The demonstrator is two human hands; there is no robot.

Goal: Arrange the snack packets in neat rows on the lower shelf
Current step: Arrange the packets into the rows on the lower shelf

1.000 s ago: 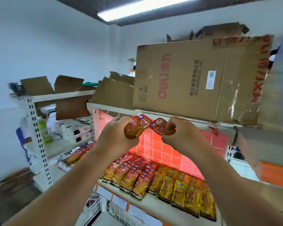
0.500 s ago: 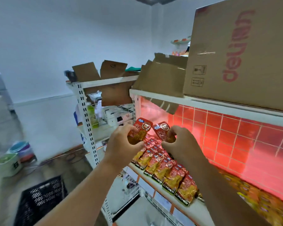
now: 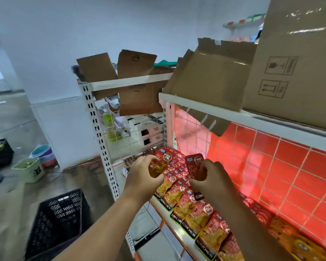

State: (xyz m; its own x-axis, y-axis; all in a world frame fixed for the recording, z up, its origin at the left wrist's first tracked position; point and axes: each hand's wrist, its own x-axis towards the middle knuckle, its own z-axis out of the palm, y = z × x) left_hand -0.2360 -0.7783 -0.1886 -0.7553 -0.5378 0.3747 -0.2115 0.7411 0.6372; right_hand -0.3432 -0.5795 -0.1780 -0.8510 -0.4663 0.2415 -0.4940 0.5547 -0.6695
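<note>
Grip: each hand holds one packet. The left hand (image 3: 145, 173) curls fingers and thumb round the golden lower half of the left packet (image 3: 164, 159); the right hand (image 3: 213, 178) pinches the right packet (image 3: 195, 163) low down, fingers curled over it.
Where: both packets are in the air, close side by side but apart, just above the left end of the shelf (image 3: 179, 236).
Key relation: the rows (image 3: 188, 210) lie directly below and a little behind the hands. The left hand is nearer the shelf's front corner, the right hand further in toward the tiles (image 3: 271, 166).
Held packets: red tops up and away, golden ends in the palms. The right packet stands near upright; the left packet leans its top to the right.
Rows' axis: laid packets run front to back, red tops toward the tiles, printed bottom edges toward the shelf front (overlapping like shingles).
Next move, as I judge it: tip each top back and lay it flat, matching that axis.
Gap: I cannot tell where a free slot lies; the hands hide it.
Around: crate (image 3: 58, 223) on the floor, boxes (image 3: 297, 63) above.
</note>
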